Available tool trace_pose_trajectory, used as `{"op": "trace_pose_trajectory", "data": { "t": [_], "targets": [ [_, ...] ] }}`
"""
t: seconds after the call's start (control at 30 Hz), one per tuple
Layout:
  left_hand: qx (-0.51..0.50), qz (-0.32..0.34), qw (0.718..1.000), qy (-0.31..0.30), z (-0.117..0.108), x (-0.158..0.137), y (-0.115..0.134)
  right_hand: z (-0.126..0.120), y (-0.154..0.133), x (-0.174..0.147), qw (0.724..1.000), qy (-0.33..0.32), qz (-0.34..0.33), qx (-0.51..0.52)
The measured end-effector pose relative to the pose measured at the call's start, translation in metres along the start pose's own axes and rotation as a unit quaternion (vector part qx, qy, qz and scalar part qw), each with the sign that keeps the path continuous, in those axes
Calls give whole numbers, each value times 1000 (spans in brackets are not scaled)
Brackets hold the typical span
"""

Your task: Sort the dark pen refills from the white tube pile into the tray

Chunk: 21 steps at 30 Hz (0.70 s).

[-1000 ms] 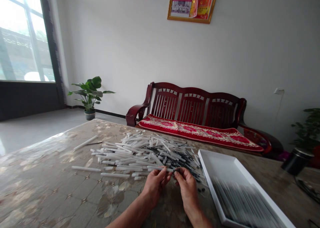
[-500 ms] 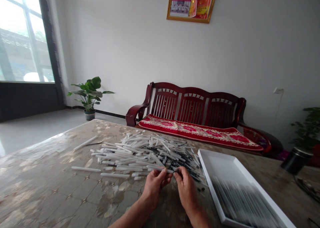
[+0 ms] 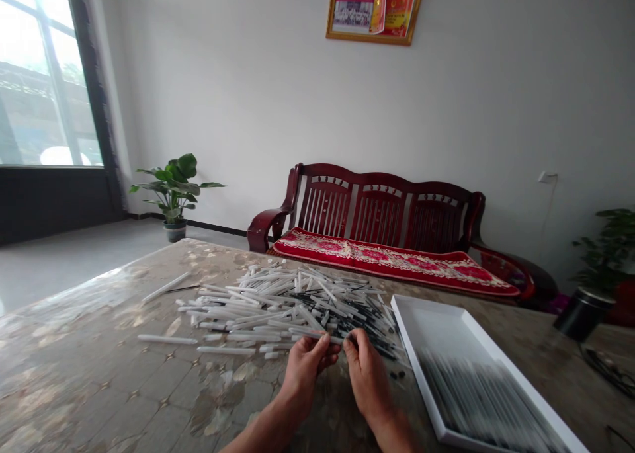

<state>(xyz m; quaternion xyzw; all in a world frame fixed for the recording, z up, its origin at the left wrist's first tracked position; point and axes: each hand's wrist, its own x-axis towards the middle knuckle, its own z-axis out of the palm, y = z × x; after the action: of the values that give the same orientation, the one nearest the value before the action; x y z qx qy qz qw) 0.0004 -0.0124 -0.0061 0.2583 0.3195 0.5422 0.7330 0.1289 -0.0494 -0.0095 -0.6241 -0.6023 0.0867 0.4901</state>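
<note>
A whitish pen (image 3: pixel 336 340) lies level between my two hands, just in front of the pile. My left hand (image 3: pixel 303 367) is closed round its barrel, thumb on top. At the pen's right end, my right hand (image 3: pixel 366 372) pinches with thumb and forefinger; a dark bit shows there, partly hidden by the fingers. Beyond them spreads a loose heap of white pen barrels (image 3: pixel 272 288), with thin black pieces (image 3: pixel 364 317) mixed in on its right side. Two small black caps or plugs (image 3: pixel 398 375) rest on the table right of my right hand.
To the right stands a shallow white box (image 3: pixel 429 317), its near part filled with rows of pens (image 3: pixel 489 397). Single barrels (image 3: pixel 167 339) lie left of the heap on the patterned table (image 3: pixel 99 400). A black pot (image 3: pixel 585 314) with a plant and dark cables are at far right.
The view has turned slightly, so the room and table sit a little further left. Both hands keep their hold on the pen, with barely any shift of the fingers.
</note>
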Motion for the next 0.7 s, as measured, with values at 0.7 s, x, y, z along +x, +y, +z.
{"op": "trace_pose_trajectory", "data": {
  "t": [0.7],
  "targets": [
    [-10, -3, 1000, -14, 4, -6, 5, 3, 10, 4, 985, -18, 57, 163]
  ]
}}
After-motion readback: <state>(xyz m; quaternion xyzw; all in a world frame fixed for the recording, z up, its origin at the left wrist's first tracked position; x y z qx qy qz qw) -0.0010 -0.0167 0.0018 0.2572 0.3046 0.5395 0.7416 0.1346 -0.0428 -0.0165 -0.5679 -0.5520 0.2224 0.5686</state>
